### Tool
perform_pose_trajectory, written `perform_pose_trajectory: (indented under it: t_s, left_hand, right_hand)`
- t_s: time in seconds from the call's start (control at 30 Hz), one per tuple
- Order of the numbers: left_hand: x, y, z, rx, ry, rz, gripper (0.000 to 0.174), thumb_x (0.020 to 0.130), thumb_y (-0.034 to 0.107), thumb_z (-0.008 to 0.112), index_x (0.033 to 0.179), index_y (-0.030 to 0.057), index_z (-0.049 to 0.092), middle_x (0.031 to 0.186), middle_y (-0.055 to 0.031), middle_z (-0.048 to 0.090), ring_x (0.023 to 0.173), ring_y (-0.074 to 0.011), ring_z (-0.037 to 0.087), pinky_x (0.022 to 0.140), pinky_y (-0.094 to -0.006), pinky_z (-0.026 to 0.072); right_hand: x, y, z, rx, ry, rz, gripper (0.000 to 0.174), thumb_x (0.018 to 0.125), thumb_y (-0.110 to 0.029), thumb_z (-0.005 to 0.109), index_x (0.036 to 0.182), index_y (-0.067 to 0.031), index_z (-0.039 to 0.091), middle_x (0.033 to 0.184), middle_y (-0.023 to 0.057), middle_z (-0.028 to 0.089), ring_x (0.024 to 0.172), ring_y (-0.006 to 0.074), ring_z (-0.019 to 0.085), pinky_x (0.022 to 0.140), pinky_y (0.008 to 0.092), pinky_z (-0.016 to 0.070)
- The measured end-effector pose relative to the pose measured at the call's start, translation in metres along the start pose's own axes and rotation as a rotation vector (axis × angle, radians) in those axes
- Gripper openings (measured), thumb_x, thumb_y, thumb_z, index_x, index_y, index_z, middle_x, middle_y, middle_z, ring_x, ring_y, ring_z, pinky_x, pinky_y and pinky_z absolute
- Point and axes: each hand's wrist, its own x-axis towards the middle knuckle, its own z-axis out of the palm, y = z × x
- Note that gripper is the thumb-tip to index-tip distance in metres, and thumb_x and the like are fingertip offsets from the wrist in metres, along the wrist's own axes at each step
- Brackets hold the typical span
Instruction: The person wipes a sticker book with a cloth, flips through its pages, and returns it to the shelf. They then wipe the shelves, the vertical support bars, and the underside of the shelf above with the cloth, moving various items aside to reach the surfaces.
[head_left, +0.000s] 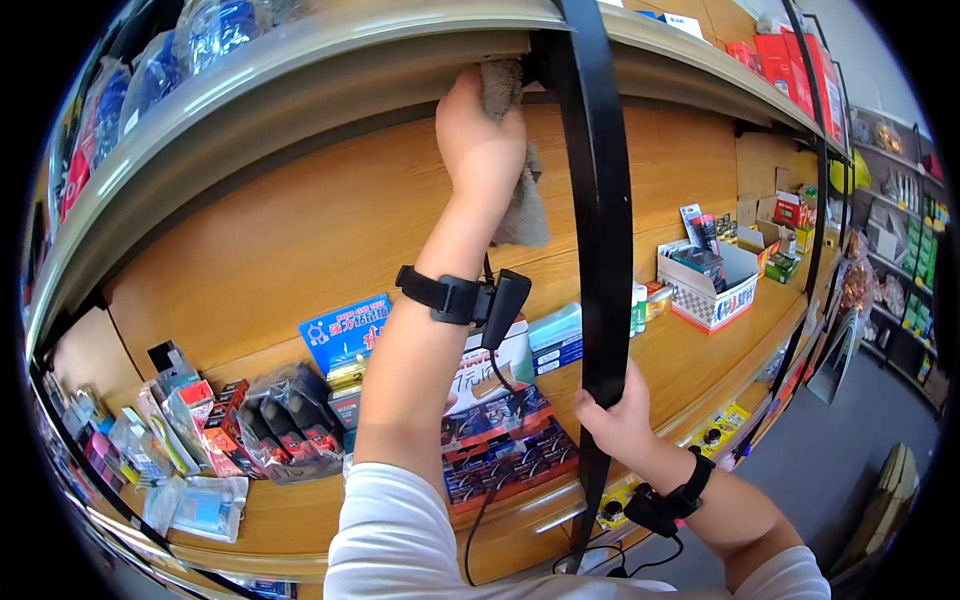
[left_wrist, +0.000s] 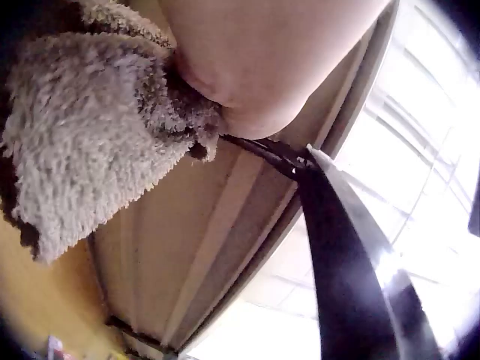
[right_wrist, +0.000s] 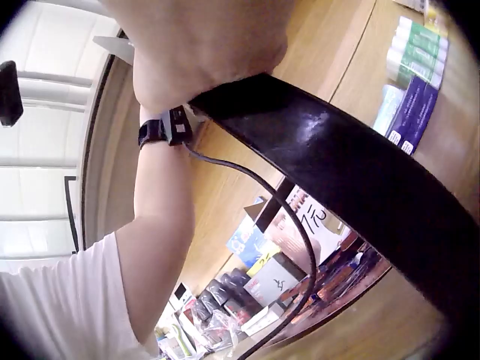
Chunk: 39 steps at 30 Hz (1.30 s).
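My left hand (head_left: 482,140) is raised to the underside of the upper shelf (head_left: 400,70), gripping a grey-brown fluffy cloth (head_left: 525,215). Part of the cloth sticks out above the fingers against the shelf's underside, and the rest hangs below the hand. In the left wrist view the cloth (left_wrist: 82,135) droops beside the hand, near the metal bracket. Lower down, my right hand (head_left: 618,412) holds the black upright post (head_left: 600,220), thumb on its near side. The right wrist view shows that hand (right_wrist: 210,45) wrapped on the post (right_wrist: 322,142), its fingers mostly hidden.
On the lower wooden shelf stand packaged goods (head_left: 300,425), a dark patterned display box (head_left: 510,450) and a white open carton (head_left: 710,285). Bagged bottles (head_left: 215,35) fill the upper shelf. A cable (head_left: 480,520) hangs from the left wrist camera. Another rack (head_left: 890,230) stands across the aisle.
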Motion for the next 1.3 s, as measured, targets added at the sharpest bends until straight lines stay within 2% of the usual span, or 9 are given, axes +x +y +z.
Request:
perform_pose_trajectory:
  t_s: [0.13, 0.27, 0.47, 0.57, 0.7, 0.73, 0.87, 1.03, 1.3]
  left_hand:
    - [-0.007, 0.000, -0.010, 0.186, -0.030, 0.214, 0.041, 0.066, 0.004, 0.062, 0.106, -0.0017, 0.058, 0.094, -0.0211, 0.061, 0.093, -0.0375, 0.055, 0.083, -0.0401, 0.0445]
    - [-0.019, 0.021, -0.015, 0.000, 0.031, 0.287, 0.044, 0.064, 0.001, 0.063, 0.107, -0.0006, 0.058, 0.094, -0.0205, 0.061, 0.091, -0.0365, 0.055, 0.081, -0.0406, 0.0449]
    - [-0.025, 0.034, -0.018, -0.060, 0.028, 0.180, 0.045, 0.065, 0.000, 0.062, 0.110, -0.0031, 0.057, 0.095, -0.0186, 0.062, 0.089, -0.0309, 0.059, 0.082, -0.0362, 0.0458]
    - [-0.019, 0.049, -0.025, -0.356, -0.027, -0.110, 0.046, 0.066, 0.001, 0.061, 0.111, -0.0040, 0.056, 0.099, -0.0164, 0.063, 0.091, -0.0239, 0.061, 0.083, -0.0314, 0.0458]
    - [-0.006, 0.050, -0.018, -0.154, 0.094, 0.101, 0.043, 0.067, -0.003, 0.059, 0.110, -0.0043, 0.057, 0.097, -0.0150, 0.064, 0.090, -0.0198, 0.061, 0.082, -0.0283, 0.0459]
    - [-0.002, 0.055, -0.019, -0.223, 0.095, 0.038, 0.040, 0.065, -0.002, 0.060, 0.104, -0.0038, 0.059, 0.097, -0.0196, 0.062, 0.093, -0.0301, 0.061, 0.085, -0.0355, 0.0459]
    - [-0.002, 0.076, -0.020, -0.353, 0.115, -0.102, 0.037, 0.064, -0.006, 0.060, 0.101, -0.0024, 0.061, 0.092, -0.0159, 0.064, 0.085, -0.0223, 0.062, 0.078, -0.0292, 0.0469]
    - [-0.011, 0.082, -0.021, -0.223, 0.183, 0.237, 0.043, 0.060, -0.009, 0.061, 0.100, 0.0063, 0.064, 0.096, -0.0099, 0.065, 0.088, -0.0240, 0.055, 0.082, -0.0314, 0.0440]
    - [-0.011, 0.079, -0.037, -0.265, 0.033, 0.124, 0.043, 0.058, -0.008, 0.060, 0.098, 0.0060, 0.064, 0.095, -0.0089, 0.065, 0.083, -0.0255, 0.054, 0.079, -0.0335, 0.0441]
  right_hand:
    - [0.000, 0.000, -0.003, -0.045, -0.024, 0.016, 0.027, 0.069, -0.001, 0.062, 0.094, -0.0023, 0.051, 0.072, -0.0008, 0.052, 0.064, 0.0067, 0.049, 0.059, 0.0233, 0.0425]
    - [0.000, 0.002, -0.004, -0.033, -0.096, 0.013, 0.026, 0.073, 0.002, 0.059, 0.096, -0.0028, 0.047, 0.075, -0.0004, 0.052, 0.066, 0.0058, 0.049, 0.060, 0.0226, 0.0426]
    - [0.000, -0.003, -0.003, 0.014, -0.052, 0.034, 0.028, 0.068, 0.001, 0.061, 0.093, -0.0026, 0.049, 0.072, -0.0005, 0.052, 0.064, 0.0069, 0.050, 0.059, 0.0234, 0.0430]
    - [0.001, 0.001, -0.003, -0.028, -0.051, 0.021, 0.027, 0.068, 0.000, 0.061, 0.093, -0.0028, 0.049, 0.071, -0.0008, 0.051, 0.064, 0.0067, 0.049, 0.059, 0.0236, 0.0429]
    - [0.000, -0.001, -0.003, 0.000, -0.038, 0.017, 0.027, 0.068, -0.003, 0.062, 0.091, -0.0028, 0.050, 0.070, -0.0007, 0.051, 0.064, 0.0069, 0.049, 0.059, 0.0241, 0.0429]
    - [0.000, 0.001, -0.004, -0.031, -0.037, -0.019, 0.028, 0.068, -0.004, 0.063, 0.092, -0.0022, 0.050, 0.070, -0.0003, 0.050, 0.063, 0.0077, 0.049, 0.059, 0.0247, 0.0430]
    - [0.000, 0.000, -0.007, -0.110, -0.031, -0.017, 0.035, 0.067, -0.008, 0.066, 0.097, 0.0007, 0.051, 0.073, 0.0044, 0.055, 0.066, 0.0115, 0.052, 0.061, 0.0279, 0.0447]
    - [0.002, -0.005, -0.006, -0.054, -0.031, -0.022, 0.035, 0.068, -0.008, 0.066, 0.098, 0.0010, 0.053, 0.074, 0.0050, 0.055, 0.066, 0.0117, 0.053, 0.062, 0.0276, 0.0450]
    - [0.000, -0.005, -0.006, -0.048, -0.051, 0.036, 0.033, 0.068, -0.006, 0.064, 0.098, 0.0011, 0.053, 0.075, 0.0038, 0.054, 0.068, 0.0101, 0.052, 0.063, 0.0261, 0.0444]
